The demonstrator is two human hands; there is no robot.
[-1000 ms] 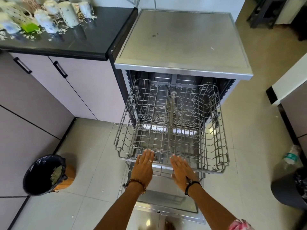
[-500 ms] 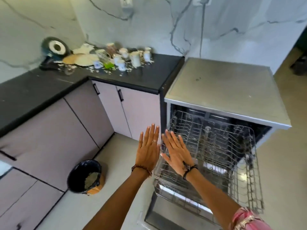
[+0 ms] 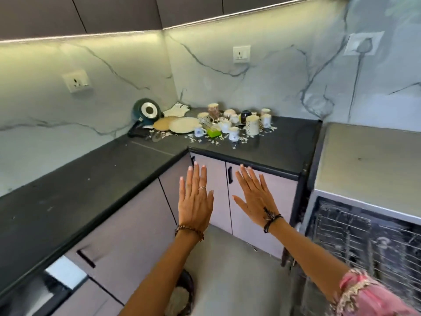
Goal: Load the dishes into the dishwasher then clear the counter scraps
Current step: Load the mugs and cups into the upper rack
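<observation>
This is a home kitchen. A black L-shaped counter (image 3: 95,179) runs over handled cabinets (image 3: 127,233) beneath marble-look walls with sockets (image 3: 242,54). Cups (image 3: 252,125), plates (image 3: 184,125) and a pan (image 3: 147,111) crowd the corner, and a dishwasher (image 3: 369,169) stands open with its wire rack (image 3: 364,242) showing.

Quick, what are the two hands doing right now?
Left hand: open, fingers straight, holding nothing.
Right hand: open, fingers spread, holding nothing.

Dishes (image 3: 230,125) on counter (image 3: 268,147) — dishwasher (image 3: 369,179) right
</observation>
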